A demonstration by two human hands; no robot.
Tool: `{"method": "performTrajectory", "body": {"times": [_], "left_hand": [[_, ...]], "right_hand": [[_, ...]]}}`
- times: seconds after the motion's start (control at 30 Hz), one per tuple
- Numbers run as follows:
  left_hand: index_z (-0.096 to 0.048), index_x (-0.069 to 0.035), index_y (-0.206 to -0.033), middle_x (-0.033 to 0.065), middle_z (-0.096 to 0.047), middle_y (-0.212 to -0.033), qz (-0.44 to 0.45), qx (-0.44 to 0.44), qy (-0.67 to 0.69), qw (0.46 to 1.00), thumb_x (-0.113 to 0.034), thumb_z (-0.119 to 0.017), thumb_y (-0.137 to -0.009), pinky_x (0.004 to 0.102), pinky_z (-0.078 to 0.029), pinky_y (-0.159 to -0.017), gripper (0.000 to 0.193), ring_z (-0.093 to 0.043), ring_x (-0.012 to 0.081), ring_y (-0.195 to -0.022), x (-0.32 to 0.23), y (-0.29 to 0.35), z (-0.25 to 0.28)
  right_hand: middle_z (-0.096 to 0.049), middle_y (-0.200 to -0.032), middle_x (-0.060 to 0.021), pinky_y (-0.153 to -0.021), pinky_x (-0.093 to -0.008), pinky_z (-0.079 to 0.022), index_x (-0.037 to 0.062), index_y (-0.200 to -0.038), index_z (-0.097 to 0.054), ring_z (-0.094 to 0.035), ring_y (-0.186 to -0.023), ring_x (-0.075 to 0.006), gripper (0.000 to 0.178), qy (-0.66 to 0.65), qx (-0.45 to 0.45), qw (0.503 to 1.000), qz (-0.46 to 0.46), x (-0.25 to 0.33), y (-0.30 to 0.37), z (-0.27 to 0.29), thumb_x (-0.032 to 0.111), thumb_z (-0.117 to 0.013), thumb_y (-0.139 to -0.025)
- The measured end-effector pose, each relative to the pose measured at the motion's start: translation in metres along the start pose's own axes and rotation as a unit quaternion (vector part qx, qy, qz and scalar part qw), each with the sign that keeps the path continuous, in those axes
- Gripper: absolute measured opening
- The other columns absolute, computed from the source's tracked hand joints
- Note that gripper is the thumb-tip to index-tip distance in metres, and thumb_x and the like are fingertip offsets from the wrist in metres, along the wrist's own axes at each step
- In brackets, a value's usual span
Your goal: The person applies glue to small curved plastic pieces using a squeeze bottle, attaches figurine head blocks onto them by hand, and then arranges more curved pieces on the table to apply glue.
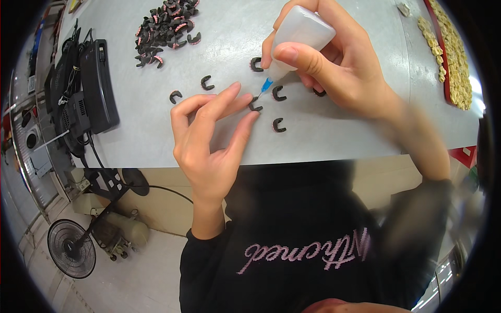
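Observation:
Between thumb and fingers, my left hand point(209, 130) pinches a small black C-shaped piece point(255, 105) just above the grey table. My right hand point(344, 62) is wrapped round a translucent white squeeze bottle point(302, 35), tilted downward. The bottle's blue needle tip point(266, 84) meets or nearly meets the held piece; whether they touch I cannot tell. Similar C-shaped pieces lie around my hands: one piece point(279, 93) and another point(279, 125) to the right, one point(256, 64) beyond, and two on the left, a piece point(207, 83) and a piece point(175, 96). Another is partly hidden under my right hand.
A heap of black and pink C-shaped pieces point(166, 28) lies at the far left of the table point(219, 151). Black electronic boxes with cables point(99, 86) line the left edge. At the right stands a red-rimmed tray point(442, 57) of yellowish pieces. A fan point(72, 249) is below left.

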State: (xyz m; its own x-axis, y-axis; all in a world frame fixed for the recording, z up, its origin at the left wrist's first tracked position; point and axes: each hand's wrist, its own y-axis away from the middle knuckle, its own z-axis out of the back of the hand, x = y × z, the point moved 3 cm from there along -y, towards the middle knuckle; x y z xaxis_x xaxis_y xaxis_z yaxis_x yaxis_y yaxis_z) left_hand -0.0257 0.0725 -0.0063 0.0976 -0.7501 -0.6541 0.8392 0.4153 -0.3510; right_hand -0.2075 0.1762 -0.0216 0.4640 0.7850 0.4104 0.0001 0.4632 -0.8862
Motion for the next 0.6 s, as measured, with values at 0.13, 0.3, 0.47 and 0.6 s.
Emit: {"method": "performTrajectory", "body": {"times": [0.13,0.3,0.47,0.6], "left_hand": [[-0.07,-0.002,-0.117,0.0047,-0.078,-0.087,0.002,0.0,-0.005,1.0,0.0,-0.083,-0.071,0.0298,-0.046,-0.084,0.048,-0.052,0.0174,-0.098,0.0,0.001,0.001],[-0.071,-0.003,-0.114,0.0074,-0.072,-0.096,0.005,-0.055,0.031,0.998,-0.002,-0.083,-0.072,0.0326,-0.046,-0.083,0.044,-0.056,0.022,-0.095,0.009,0.003,0.009],[-0.073,-0.006,-0.11,0.0072,-0.069,-0.1,-0.044,-0.077,-0.138,0.986,-0.001,-0.08,-0.075,0.0358,-0.049,-0.082,0.036,-0.06,0.0248,-0.093,0.014,-0.015,0.029],[-0.074,-0.006,-0.105,0.0071,-0.071,-0.098,-0.071,-0.023,-0.129,0.989,-0.001,-0.08,-0.075,0.0337,-0.052,-0.075,0.032,-0.064,0.024,-0.092,0.02,-0.027,0.027]], "right_hand": [[-0.066,-0.093,-0.0088,-0.054,-0.0185,-0.046,0.003,-0.111,-0.045,-0.058,-0.065,-0.0057,0.03,-0.128,-0.154,0.827,-0.525,0.029,-0.015,0.005,0.017,-0.068,-0.096],[-0.069,-0.094,-0.0125,-0.046,-0.0185,-0.039,0.0053,-0.108,-0.044,-0.048,-0.054,-0.0048,0.024,-0.137,-0.208,0.788,-0.563,0.029,-0.013,0.013,0.02,-0.061,-0.101],[-0.069,-0.094,-0.0116,-0.045,-0.0184,-0.039,0.0056,-0.107,-0.044,-0.049,-0.054,-0.0047,0.024,-0.141,-0.215,0.791,-0.555,0.03,-0.014,0.015,0.02,-0.061,-0.101],[-0.069,-0.093,-0.0104,-0.045,-0.0184,-0.039,0.0059,-0.107,-0.044,-0.05,-0.054,-0.0047,0.024,-0.153,-0.219,0.791,-0.55,0.03,-0.012,0.014,0.02,-0.061,-0.101]]}}
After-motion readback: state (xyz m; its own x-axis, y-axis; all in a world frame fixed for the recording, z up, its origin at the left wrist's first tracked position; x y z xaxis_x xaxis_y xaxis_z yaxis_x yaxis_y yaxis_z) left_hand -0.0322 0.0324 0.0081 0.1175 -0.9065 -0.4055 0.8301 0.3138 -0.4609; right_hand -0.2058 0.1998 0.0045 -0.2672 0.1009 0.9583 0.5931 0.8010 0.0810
